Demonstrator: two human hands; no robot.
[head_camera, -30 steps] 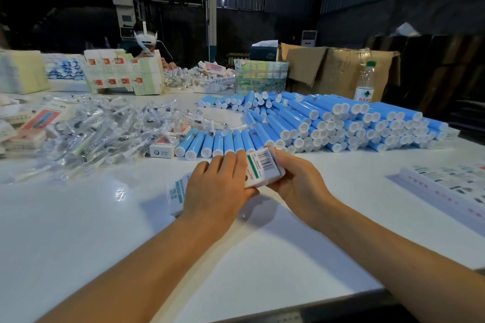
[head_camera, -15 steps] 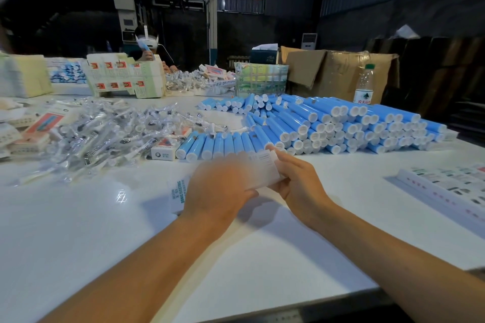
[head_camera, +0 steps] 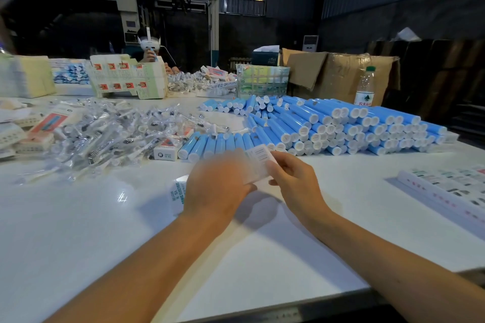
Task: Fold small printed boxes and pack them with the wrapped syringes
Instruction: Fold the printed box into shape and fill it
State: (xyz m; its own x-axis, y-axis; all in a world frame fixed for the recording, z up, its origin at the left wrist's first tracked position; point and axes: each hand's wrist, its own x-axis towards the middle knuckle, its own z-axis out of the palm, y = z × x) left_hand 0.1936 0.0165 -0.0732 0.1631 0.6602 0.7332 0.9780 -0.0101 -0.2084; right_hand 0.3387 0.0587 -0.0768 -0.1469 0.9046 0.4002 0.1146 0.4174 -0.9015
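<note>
A small white printed box (head_camera: 258, 162) is held just above the white table (head_camera: 78, 231) in the middle of the view. My right hand (head_camera: 294, 181) pinches its right end between thumb and fingers. My left hand (head_camera: 217, 186) is blurred by motion and lies over the box's left part; its grip cannot be made out. Under my left hand lies a flat printed box blank (head_camera: 177, 191) with blue lettering. A heap of clear-wrapped syringes (head_camera: 105, 134) covers the table to the left.
Blue tubes with white caps (head_camera: 328, 126) are stacked behind my hands and to the right. A finished small box (head_camera: 165, 153) sits by the syringe heap. Flat box sheets (head_camera: 451, 186) lie at right. A water bottle (head_camera: 365, 86), cartons and another seated person (head_camera: 151, 52) are at the back.
My left hand has slid left and toward me over the box and is now blurred. The box's right end has tilted up in my right hand. The view has shifted slightly.
</note>
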